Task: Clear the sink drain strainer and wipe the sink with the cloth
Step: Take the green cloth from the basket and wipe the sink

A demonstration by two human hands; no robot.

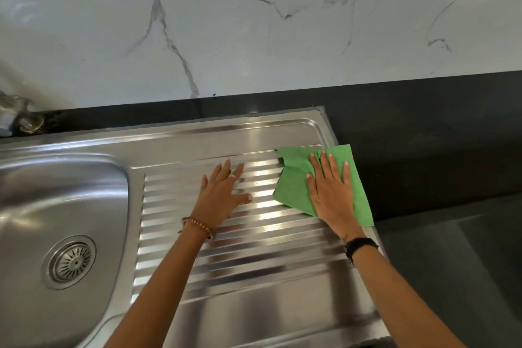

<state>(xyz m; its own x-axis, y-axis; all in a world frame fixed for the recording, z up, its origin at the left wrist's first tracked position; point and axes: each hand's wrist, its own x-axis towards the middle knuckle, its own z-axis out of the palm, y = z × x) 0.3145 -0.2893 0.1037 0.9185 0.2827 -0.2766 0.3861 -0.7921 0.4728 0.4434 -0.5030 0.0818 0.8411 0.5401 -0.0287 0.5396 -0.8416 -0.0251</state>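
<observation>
Cloth [350, 178] is thin, green, soft and light, so it will bunch and slide under a push; one corner is already folded over near the fingertips. It lies at the far right end of the ribbed drainboard [254, 248], its right edge hanging over onto the black desk [423, 150]. Right hand [332, 195] is spread flat on top, palm down, pressing rather than pinching. Best hold, I'd say: flat palm mid-cloth, or gather the loose right edge first. Left hand [223, 192] is spread flat on bare ribs, bracing, holding nothing. Steel looks slick, and the ribs may snag the folds. Basin [56, 192] sits left with drain strainer [71, 261] in place; debris not discernible. Tap base [19, 118] at far left corner. Nothing blocks the wipe path except the left hand itself.
</observation>
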